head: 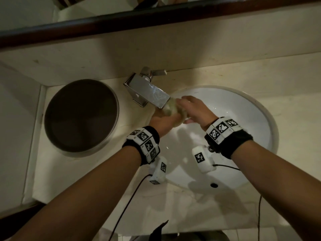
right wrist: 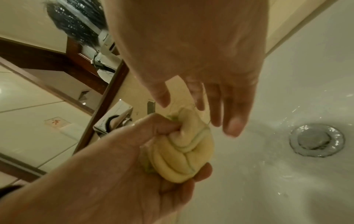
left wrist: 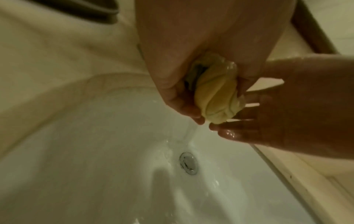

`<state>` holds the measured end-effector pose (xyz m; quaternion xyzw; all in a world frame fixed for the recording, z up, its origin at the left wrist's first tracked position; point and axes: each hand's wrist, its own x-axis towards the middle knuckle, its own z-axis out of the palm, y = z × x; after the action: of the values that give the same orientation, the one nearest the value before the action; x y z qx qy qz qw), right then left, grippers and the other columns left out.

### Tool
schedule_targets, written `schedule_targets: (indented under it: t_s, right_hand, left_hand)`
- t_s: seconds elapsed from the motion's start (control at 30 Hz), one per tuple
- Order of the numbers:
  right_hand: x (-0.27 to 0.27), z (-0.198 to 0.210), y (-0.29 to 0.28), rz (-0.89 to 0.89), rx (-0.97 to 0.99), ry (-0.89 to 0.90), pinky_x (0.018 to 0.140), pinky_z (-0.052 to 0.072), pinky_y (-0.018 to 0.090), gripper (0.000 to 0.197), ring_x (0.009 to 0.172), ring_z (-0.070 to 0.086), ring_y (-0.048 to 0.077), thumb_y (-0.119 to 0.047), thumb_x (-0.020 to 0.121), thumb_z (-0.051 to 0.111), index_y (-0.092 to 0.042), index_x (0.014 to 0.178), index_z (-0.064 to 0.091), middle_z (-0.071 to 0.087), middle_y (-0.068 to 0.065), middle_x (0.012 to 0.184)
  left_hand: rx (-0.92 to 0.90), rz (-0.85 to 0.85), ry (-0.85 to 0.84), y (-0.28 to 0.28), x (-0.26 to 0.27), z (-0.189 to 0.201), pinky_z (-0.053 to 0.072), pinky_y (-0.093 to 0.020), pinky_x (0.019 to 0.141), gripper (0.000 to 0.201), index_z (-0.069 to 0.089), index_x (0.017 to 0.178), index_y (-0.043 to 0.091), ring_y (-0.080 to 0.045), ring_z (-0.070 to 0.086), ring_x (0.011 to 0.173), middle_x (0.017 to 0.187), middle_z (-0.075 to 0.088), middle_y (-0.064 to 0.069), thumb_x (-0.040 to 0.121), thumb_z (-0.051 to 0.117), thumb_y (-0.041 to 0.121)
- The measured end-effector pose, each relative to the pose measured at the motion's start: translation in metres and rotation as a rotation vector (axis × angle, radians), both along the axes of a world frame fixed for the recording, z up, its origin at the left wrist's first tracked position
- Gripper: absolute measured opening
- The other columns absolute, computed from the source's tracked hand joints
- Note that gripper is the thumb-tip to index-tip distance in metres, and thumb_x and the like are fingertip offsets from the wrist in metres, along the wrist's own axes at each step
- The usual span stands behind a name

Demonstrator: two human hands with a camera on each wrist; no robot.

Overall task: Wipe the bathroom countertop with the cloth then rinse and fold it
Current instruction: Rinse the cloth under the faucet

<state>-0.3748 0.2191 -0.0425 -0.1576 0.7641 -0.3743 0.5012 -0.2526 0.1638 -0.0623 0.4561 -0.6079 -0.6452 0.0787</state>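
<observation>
Far left on the counter (head: 191, 214) sits a dark round lid (head: 80, 115) with a metal rim, well apart from the hands. Next right, the chrome tap (head: 147, 92) reaches out over the white sink (head: 251, 108), its handle turned to the right at the back wall.

Left hand (head: 162, 123) is below the tap's spout, over the sink's left edge. Fingers and thumb are curled tight round the cloth (head: 173, 110); the wrist views show the cloth (right wrist: 184, 150) as a yellow, wet, bunched wad squeezed in the fist, folds bulging out between thumb and fingers. A thin stream of water runs from the wad (left wrist: 216, 97) down into the basin toward the drain (left wrist: 188, 165).

Right hand (head: 192, 108) comes in from the right, just beside the wad. In its own wrist view the fingers (right wrist: 232, 115) are straight and spread, not clamped on anything; the tips hang just above the cloth, thumb near its top edge. Contact with the cloth cannot be told for sure. In the left wrist view the right hand (left wrist: 298, 115) sits beside and under the wad, wet and shiny.

Both wrists wear black bands with white marker blocks; black cables trail back across the counter. Basin is wet, with drops around the drain (right wrist: 317, 140). A dark wood mirror frame (head: 156, 18) runs across the top.
</observation>
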Motion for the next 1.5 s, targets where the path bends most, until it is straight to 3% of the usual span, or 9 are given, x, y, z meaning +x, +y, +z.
schedule_targets:
  t_s: [0.2, 0.33, 0.5, 0.63, 0.83, 1.0, 1.13, 1.33, 1.5]
  right_hand:
    - [0.003, -0.001, 0.006, 0.047, -0.044, -0.091, 0.068, 0.06, 0.046, 0.051, 0.094, 0.068, 0.029, -0.039, 0.083, 0.071, -0.006, 0.119, 0.059, 0.066, 0.014, 0.11]
    - [-0.003, -0.003, 0.01, -0.037, -0.071, -0.141, 0.069, 0.059, 0.048, 0.03, 0.082, 0.07, 0.037, -0.024, 0.084, 0.068, -0.002, 0.104, 0.063, 0.069, 0.022, 0.094]
    - [-0.004, -0.015, 0.006, -0.2, -0.058, -0.151, 0.084, 0.055, 0.058, 0.045, 0.095, 0.067, 0.038, -0.036, 0.064, 0.061, -0.006, 0.099, 0.065, 0.07, 0.02, 0.103]
    - [-0.002, -0.019, 0.005, -0.152, -0.041, -0.071, 0.092, 0.052, 0.051, 0.057, 0.098, 0.065, 0.03, -0.045, 0.058, 0.058, -0.013, 0.105, 0.061, 0.068, 0.011, 0.103]
    - [0.0, -0.013, 0.013, 0.05, 0.015, -0.001, 0.082, 0.053, 0.035, 0.063, 0.105, 0.057, 0.021, -0.026, 0.074, 0.053, -0.036, 0.136, 0.045, 0.057, 0.002, 0.128]
    - [0.005, -0.013, 0.005, 0.07, -0.023, 0.252, 0.107, 0.036, 0.041, 0.054, 0.131, 0.044, 0.029, -0.036, 0.091, 0.046, -0.028, 0.144, 0.04, 0.041, 0.011, 0.147]
    - [0.023, -0.011, 0.0, 0.149, -0.044, 0.148, 0.1, 0.047, 0.043, 0.07, 0.117, 0.056, 0.026, -0.06, 0.08, 0.056, -0.024, 0.138, 0.044, 0.057, 0.008, 0.132]
    - [0.016, -0.017, -0.004, -0.196, -0.112, -0.037, 0.064, 0.05, 0.031, 0.024, 0.089, 0.065, 0.026, -0.025, 0.088, 0.057, -0.008, 0.105, 0.062, 0.067, 0.008, 0.094]
    - [0.02, -0.017, -0.006, -0.259, -0.155, -0.225, 0.056, 0.045, 0.03, 0.019, 0.073, 0.058, 0.023, -0.022, 0.084, 0.055, -0.01, 0.098, 0.059, 0.062, 0.011, 0.088]
  left_hand:
    - [-0.269, -0.38, -0.025, 0.005, -0.001, 0.007, 0.041, -0.022, 0.072, 0.014, 0.054, 0.079, 0.036, 0.004, 0.056, 0.078, 0.082, 0.058, 0.013, 0.077, 0.065, 0.028]
    - [0.018, 0.01, 0.073, 0.005, 0.006, 0.006, 0.049, -0.022, 0.068, 0.034, 0.054, 0.095, 0.024, -0.001, 0.062, 0.075, 0.087, 0.061, 0.004, 0.081, 0.062, -0.005]
    - [0.321, 0.119, -0.016, 0.002, 0.004, 0.006, 0.058, -0.046, 0.079, 0.027, 0.059, 0.116, 0.015, -0.033, 0.067, 0.089, 0.101, 0.068, -0.01, 0.091, 0.055, 0.022]
    - [0.479, 0.139, 0.061, 0.0, 0.005, 0.005, 0.056, -0.051, 0.081, 0.029, 0.061, 0.118, 0.015, -0.035, 0.065, 0.095, 0.11, 0.065, -0.012, 0.096, 0.048, 0.03]
    - [0.249, 0.197, 0.076, -0.007, 0.009, 0.002, 0.053, -0.029, 0.065, 0.031, 0.065, 0.108, 0.018, -0.017, 0.067, 0.081, 0.091, 0.07, 0.001, 0.083, 0.061, 0.0]
    - [-0.03, 0.129, 0.064, -0.006, 0.006, 0.004, 0.053, -0.023, 0.064, 0.022, 0.065, 0.093, 0.012, -0.013, 0.065, 0.078, 0.083, 0.067, -0.001, 0.078, 0.064, -0.004]
    - [0.012, 0.115, 0.139, -0.007, 0.001, 0.009, 0.056, -0.029, 0.068, 0.041, 0.061, 0.098, 0.004, -0.019, 0.066, 0.084, 0.088, 0.066, -0.008, 0.058, 0.067, 0.006]
    - [0.123, 0.09, 0.121, -0.005, 0.011, 0.0, 0.055, -0.035, 0.062, 0.051, 0.063, 0.108, 0.0, -0.031, 0.069, 0.084, 0.099, 0.069, -0.022, 0.062, 0.083, 0.005]
    - [0.28, -0.003, 0.015, -0.003, 0.01, -0.001, 0.056, -0.05, 0.085, 0.045, 0.067, 0.108, 0.009, -0.028, 0.069, 0.099, 0.106, 0.072, -0.01, 0.068, 0.084, 0.01]
